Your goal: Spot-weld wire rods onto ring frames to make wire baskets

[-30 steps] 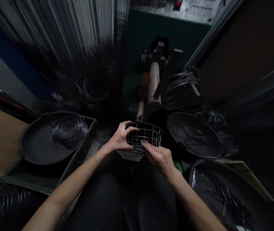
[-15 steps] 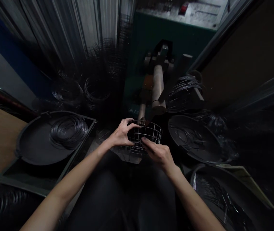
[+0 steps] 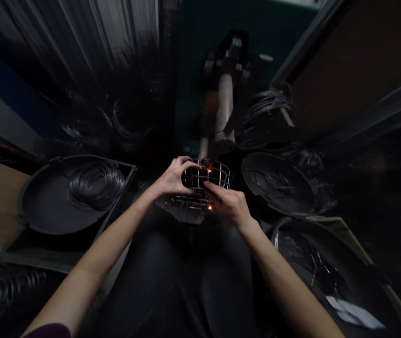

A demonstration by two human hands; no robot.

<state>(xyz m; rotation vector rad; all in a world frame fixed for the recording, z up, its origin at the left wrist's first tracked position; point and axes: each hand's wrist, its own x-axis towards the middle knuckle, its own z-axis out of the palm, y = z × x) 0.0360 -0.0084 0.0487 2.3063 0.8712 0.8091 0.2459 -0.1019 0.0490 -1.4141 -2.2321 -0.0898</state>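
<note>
A round wire basket [image 3: 224, 174] sits below the welding machine's arm [image 3: 225, 110], at the tip of its lower rod [image 3: 203, 148]. My left hand [image 3: 176, 176] grips the basket's left side, thumb and fingers spread along the wires. At the near right side, my right hand [image 3: 229, 202] is closed on the basket's wires, its fingertips partly hidden. An orange spark [image 3: 209, 171] glows at the wires by the rod tip, and a second spark [image 3: 210, 207] shows lower down, beside my right hand.
On the left, a black pan [image 3: 45, 206] holds a wire coil [image 3: 96, 184]. Two more dark pans with wire pieces stand at right, one upper [image 3: 294, 202] and one lower [image 3: 280, 230]. Wire rings [image 3: 84, 131] are stacked behind, left of the green machine body [image 3: 193, 56].
Orange sparks have appeared at the basket. The view has tilted down and shifted slightly, and both hands keep nearly the same hold. A pale strip now shows in the lower right pan.
</note>
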